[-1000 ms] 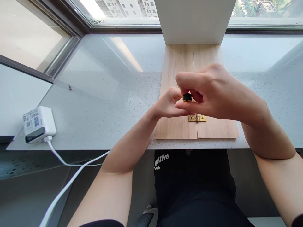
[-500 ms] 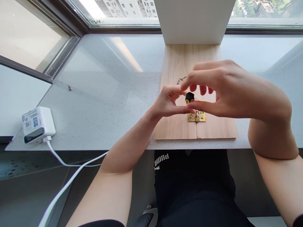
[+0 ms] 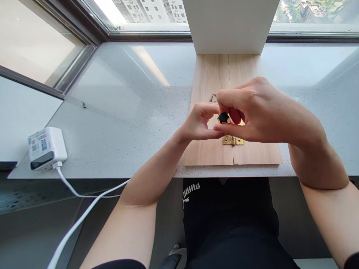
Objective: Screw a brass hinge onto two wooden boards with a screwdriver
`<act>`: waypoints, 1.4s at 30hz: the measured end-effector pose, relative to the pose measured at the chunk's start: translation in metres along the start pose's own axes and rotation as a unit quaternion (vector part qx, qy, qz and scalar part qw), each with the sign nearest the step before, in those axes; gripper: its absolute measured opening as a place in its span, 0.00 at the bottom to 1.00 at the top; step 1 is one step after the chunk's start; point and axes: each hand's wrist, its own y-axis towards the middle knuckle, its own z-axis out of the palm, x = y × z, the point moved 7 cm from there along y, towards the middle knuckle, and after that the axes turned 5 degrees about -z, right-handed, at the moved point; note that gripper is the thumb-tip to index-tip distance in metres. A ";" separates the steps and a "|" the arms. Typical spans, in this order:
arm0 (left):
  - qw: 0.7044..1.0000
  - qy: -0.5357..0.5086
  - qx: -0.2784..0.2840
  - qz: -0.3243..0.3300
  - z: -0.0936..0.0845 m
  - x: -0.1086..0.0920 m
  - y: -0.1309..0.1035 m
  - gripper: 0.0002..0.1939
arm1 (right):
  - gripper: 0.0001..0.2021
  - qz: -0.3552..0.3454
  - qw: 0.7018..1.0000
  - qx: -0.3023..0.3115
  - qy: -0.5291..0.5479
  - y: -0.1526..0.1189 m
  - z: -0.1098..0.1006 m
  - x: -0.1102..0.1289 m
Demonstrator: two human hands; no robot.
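A screwdriver [image 3: 223, 118] with a black and yellow handle stands upright over two wooden boards [image 3: 206, 154], seen end-on from above. My right hand [image 3: 260, 112] has its thumb and fingers closed on the handle. Around it from the left curls my left hand [image 3: 199, 122], thumb and forefinger against the screwdriver; its other fingertips are hidden. Below my hands a brass hinge [image 3: 233, 141] lies across the seam between the boards, partly covered. The screwdriver's shaft and tip are out of sight. Several small screws [image 3: 212, 98] lie on the left board just beyond my hands.
The boards rest on a white speckled counter [image 3: 117, 123] close to its front edge. A grey-white pillar [image 3: 228, 26] rises behind them, between windows. At the left stands a white plug-in box [image 3: 47, 148] with a white cable [image 3: 75, 220] running past my left arm.
My right hand has moved left and slightly down, and its fingers have curled in tighter around the screwdriver handle. My left hand has barely moved.
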 end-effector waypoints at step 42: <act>0.980 0.110 -0.077 0.144 -0.002 -0.026 0.000 0.23 | 0.09 -0.011 0.998 -0.042 0.047 -0.007 -0.006 0.005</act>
